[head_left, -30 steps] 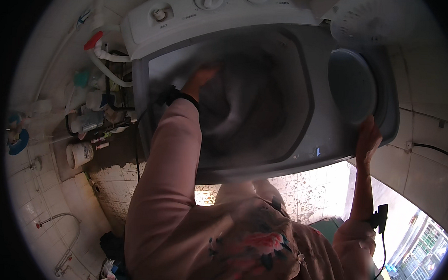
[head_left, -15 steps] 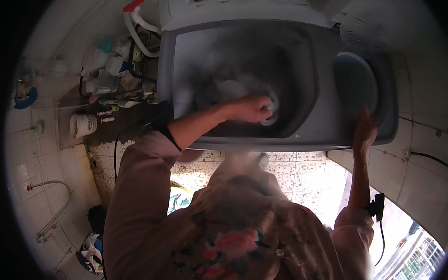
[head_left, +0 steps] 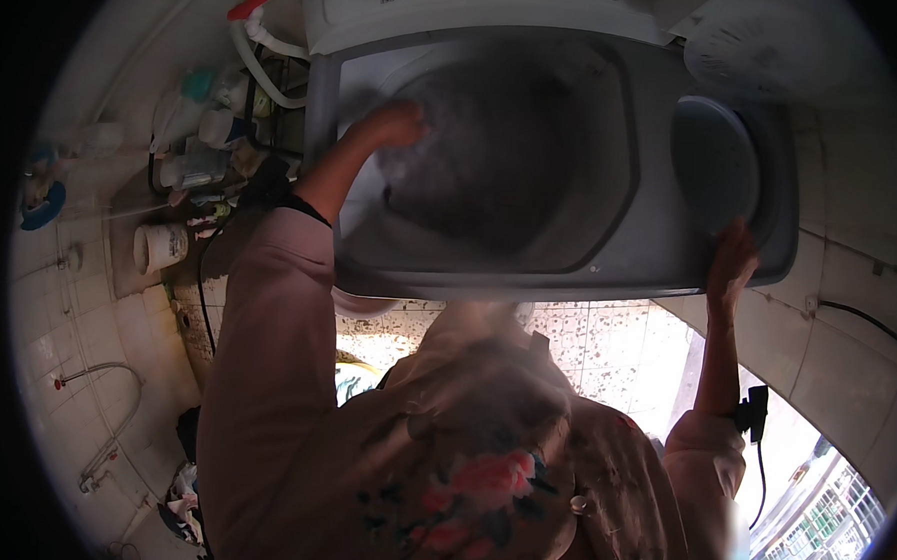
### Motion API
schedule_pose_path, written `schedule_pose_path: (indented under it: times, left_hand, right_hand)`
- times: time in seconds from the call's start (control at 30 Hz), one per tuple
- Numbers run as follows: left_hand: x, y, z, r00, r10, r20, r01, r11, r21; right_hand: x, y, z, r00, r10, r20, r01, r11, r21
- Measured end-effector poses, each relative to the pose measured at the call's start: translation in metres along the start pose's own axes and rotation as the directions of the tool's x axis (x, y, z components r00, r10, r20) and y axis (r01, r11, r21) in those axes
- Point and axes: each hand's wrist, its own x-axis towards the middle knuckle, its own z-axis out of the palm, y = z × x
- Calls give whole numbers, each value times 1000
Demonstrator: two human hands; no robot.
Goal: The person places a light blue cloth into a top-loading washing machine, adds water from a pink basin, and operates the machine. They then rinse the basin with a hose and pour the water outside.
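Hanging curled over a blurred pale mass (head_left: 403,164) at the left of the grey plastic twin-tub washing machine (head_left: 648,224), the left hand (head_left: 399,125) may or may not grip it; likely soft, heavy wet cloth, best bunched. The right hand (head_left: 735,262) rests on the washing machine's right front rim, clasp unclear. Speckled white floor tiles (head_left: 606,337) lie before it.

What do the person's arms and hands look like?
The left hand and right hand wear no gloves. Pinkish sleeves stop short of the hands. Past the left one is a dark band; by the right, a boxy black device with a black cable.
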Motion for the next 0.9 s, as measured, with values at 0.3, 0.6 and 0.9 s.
schedule_pose_path:
  times: [0.3, 0.6, 0.9]
  left_hand:
    - [-52, 19, -16, 983, -175, -58, 164, 974, -154]
    - [-104, 38, -13, 939, -141, -314, 78, 976, -205]
    - [-123, 52, -20, 884, -34, -466, -60, 981, -186]
  right_hand:
    - [1, 3, 3, 999, -41, -25, 42, 999, 4]
    - [2, -11, -2, 1000, 22, -21, -22, 999, 26]
    - [3, -3, 4, 999, -25, -39, 25, 1000, -3]
